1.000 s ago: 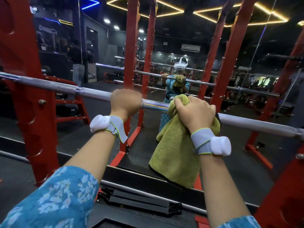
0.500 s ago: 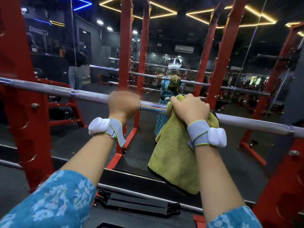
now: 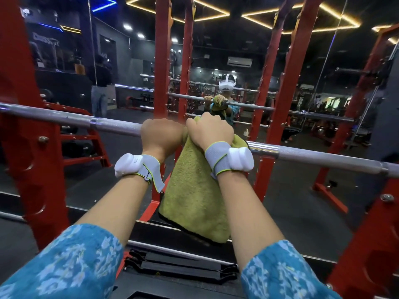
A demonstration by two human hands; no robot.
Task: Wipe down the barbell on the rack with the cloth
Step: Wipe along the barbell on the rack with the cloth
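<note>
A silver barbell (image 3: 313,156) lies across the red rack (image 3: 28,169) at chest height, running from upper left to lower right. My left hand (image 3: 160,133) is closed around the bar near its middle. Right beside it, touching, my right hand (image 3: 210,131) presses a yellow-green cloth (image 3: 192,195) over the bar. Most of the cloth hangs down below the bar between my forearms. The stretch of bar under both hands is hidden.
Red rack uprights (image 3: 293,83) stand just behind the bar, in front of a wall mirror showing my reflection (image 3: 224,100). A black folded strap piece (image 3: 183,266) lies on the floor below. A person (image 3: 100,83) stands at the far left.
My right hand has slid the cloth leftward along the bar until it meets my left hand. The left hand kept its grip in place.
</note>
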